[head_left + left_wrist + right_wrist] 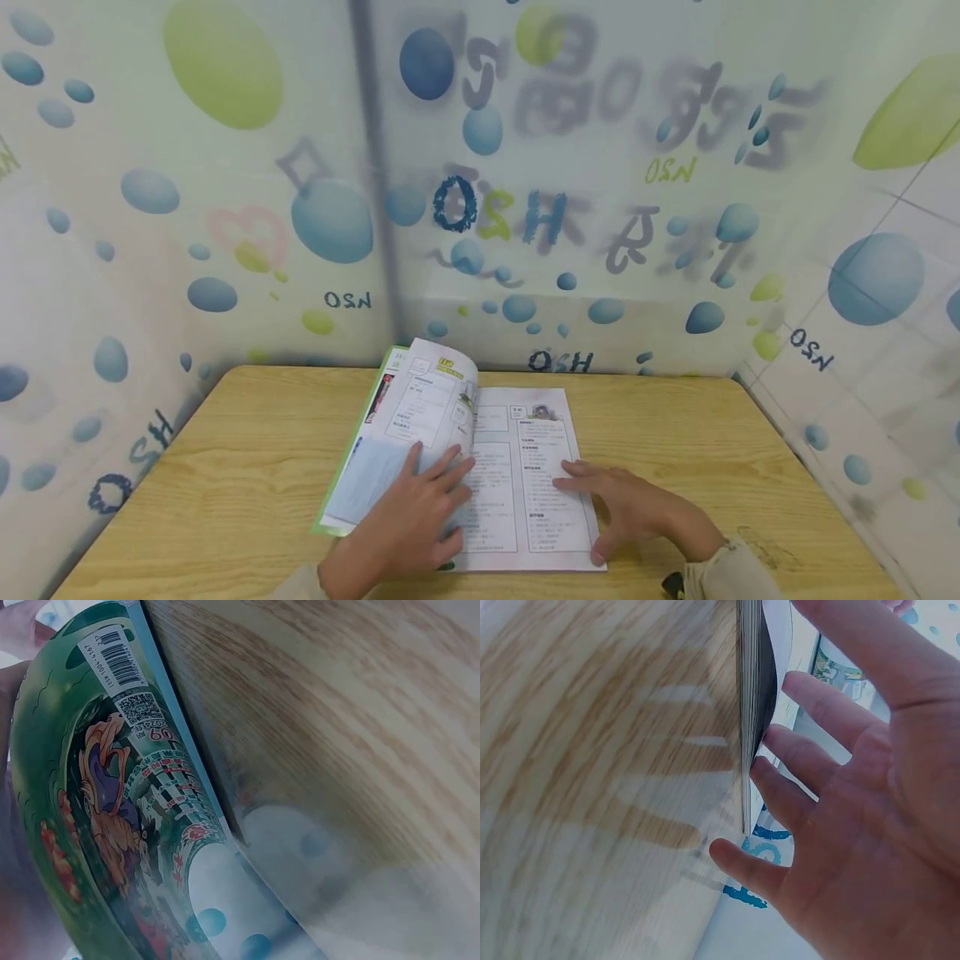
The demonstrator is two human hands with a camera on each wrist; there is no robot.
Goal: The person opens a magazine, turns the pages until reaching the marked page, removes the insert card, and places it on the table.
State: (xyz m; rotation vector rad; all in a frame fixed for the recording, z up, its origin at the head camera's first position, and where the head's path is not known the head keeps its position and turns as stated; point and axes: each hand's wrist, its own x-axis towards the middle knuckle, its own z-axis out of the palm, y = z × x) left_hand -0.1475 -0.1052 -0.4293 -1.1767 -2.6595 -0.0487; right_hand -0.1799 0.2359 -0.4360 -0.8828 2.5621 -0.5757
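Note:
An open magazine (551,492) with printed pages lies on the wooden table. Over its left half, my left hand (416,512) rests with fingers spread on a page (435,396) whose upper part curls toward the spine. The left wrist view shows the green illustrated cover (56,765), with a barcode, bowed up off the wood. My right hand (637,508) is at the right page's outer edge, its fingertips on the print and its thumb by the lower corner. From the right wrist, extended fingers (810,761) meet the stacked page edges (746,727).
Around the table (675,433) hangs a translucent curtain (480,275) with blue and green dots and mirrored lettering. It stands close behind the table's back edge. White tiles (930,200) show through at the right.

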